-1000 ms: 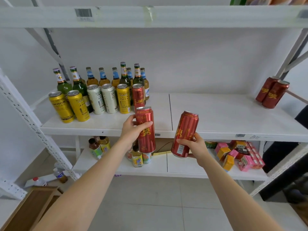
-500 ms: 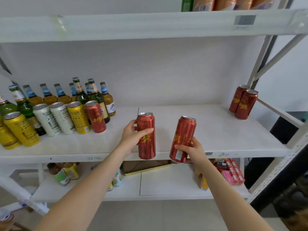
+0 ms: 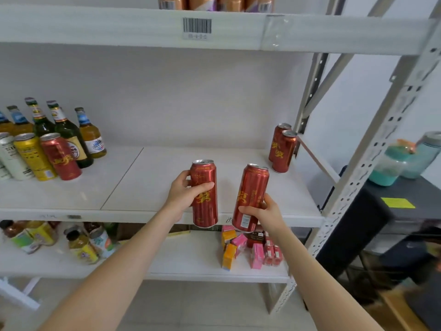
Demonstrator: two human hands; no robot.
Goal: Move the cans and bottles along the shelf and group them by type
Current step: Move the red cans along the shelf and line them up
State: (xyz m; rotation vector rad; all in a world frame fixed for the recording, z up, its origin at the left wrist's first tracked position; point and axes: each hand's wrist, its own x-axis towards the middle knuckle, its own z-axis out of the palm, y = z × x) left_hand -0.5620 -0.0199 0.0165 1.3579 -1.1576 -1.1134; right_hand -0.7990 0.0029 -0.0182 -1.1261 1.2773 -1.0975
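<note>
two bare arms show, uncovered from wrist to the lower edge of view. the left forearm [image 3: 124, 266] and right forearm [image 3: 315, 283] are slim and smooth. the left hand [image 3: 182, 195] and right hand [image 3: 263, 217] are bare too, with slender fingers.

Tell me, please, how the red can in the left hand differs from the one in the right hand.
The left hand's can stands about upright; the right hand's can tilts, top leaning right. The left hand grips its can around the middle; the right hand holds its can near the base. Both are tall red cans with gold lettering.
</note>
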